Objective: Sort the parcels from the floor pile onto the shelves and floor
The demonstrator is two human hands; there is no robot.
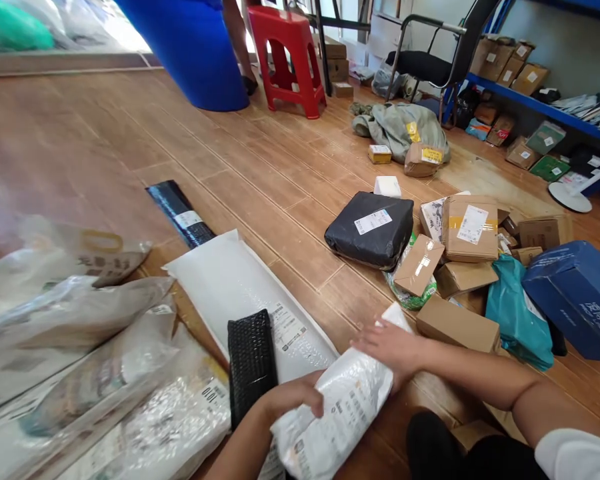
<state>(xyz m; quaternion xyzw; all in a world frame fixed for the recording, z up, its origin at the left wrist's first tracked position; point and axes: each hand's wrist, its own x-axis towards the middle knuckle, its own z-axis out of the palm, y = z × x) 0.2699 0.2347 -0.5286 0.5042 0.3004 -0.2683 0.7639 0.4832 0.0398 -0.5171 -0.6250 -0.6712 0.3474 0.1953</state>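
Observation:
Between my hands is a white plastic parcel [350,400] with printed text and a label. My left hand [300,395] grips its near left side, thumb on top and the other fingers hidden beneath it. At the far right end, my right hand [390,343] is wrapped over the parcel with its fingers on the upper surface. Just left of it, a black bubble-wrapped package [251,357] lies on a large white padded envelope [220,277]. A dark narrow parcel [180,212] pokes out past that envelope's far end.
Clear plastic-wrapped packages [105,373] cover the left foreground. Cardboard boxes [470,227], a black parcel [370,230], a teal bag [517,310] and a blue box [575,300] are piled right. Farther back stand a blue bin [195,53], red stool [287,60], chair [430,63] and shelf [545,100].

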